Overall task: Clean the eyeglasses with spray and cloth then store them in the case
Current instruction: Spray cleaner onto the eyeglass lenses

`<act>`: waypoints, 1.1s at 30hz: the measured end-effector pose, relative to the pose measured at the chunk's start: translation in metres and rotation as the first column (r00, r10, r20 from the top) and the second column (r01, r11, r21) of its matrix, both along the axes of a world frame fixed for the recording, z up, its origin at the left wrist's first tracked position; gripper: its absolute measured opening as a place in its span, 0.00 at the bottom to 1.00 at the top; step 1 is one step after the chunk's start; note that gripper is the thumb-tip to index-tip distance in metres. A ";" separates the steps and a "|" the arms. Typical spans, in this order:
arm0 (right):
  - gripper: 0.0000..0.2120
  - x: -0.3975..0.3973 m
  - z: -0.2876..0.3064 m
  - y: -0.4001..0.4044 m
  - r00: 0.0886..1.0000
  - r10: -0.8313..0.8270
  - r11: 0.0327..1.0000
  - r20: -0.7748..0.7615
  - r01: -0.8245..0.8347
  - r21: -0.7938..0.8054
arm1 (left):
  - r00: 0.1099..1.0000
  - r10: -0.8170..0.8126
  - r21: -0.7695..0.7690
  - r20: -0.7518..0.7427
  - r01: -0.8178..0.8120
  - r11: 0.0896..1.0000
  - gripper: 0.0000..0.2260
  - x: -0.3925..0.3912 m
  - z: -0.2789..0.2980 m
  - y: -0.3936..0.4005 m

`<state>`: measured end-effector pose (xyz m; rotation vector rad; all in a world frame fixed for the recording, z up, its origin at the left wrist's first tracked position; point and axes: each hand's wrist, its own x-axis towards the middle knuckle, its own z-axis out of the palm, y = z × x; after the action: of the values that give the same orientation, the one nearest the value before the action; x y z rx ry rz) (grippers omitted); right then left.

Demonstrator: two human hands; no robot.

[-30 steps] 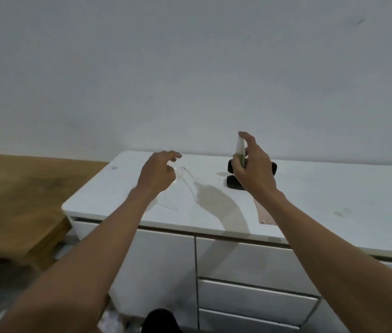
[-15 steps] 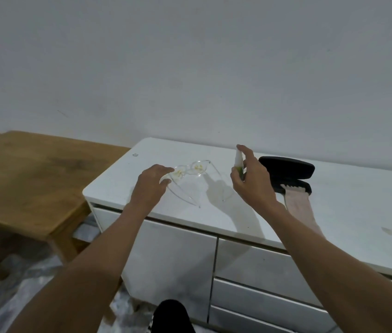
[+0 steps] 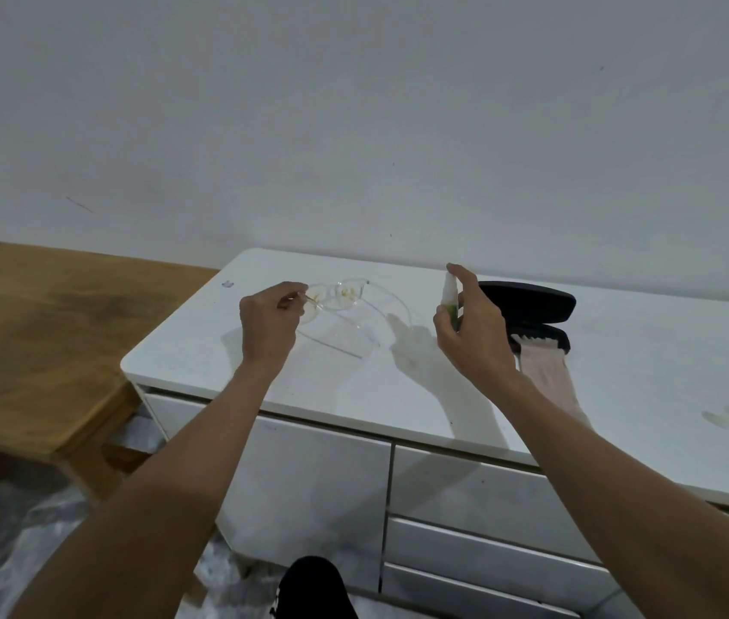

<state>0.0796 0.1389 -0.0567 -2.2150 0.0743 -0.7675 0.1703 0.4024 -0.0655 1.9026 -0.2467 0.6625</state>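
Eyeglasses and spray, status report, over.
Left hand pinches the clear eyeglasses above the counter. Right hand holds the spray bottle, finger on top. Case open behind, cloth beside. Nothing between.

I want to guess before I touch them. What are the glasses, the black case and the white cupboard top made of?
The glasses, held by the left hand, look like clear plastic: see-through frame and arms. The black case lies open, matte and dark, maybe fabric or leatherette over a hard shell. The cupboard top looks smooth painted or laminated board, faintly shiny; I cannot tell which.
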 end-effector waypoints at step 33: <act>0.23 -0.017 0.045 0.020 0.990 0.117 0.993 0.072 -0.115 -0.030 | 0.934 -0.308 -0.562 -0.180 0.160 0.812 0.06 -0.019 0.085 -0.060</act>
<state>0.0625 0.1591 -0.0117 -2.1915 -0.1011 -0.7886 0.1508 0.3419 0.0193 1.3587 -0.1053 0.2594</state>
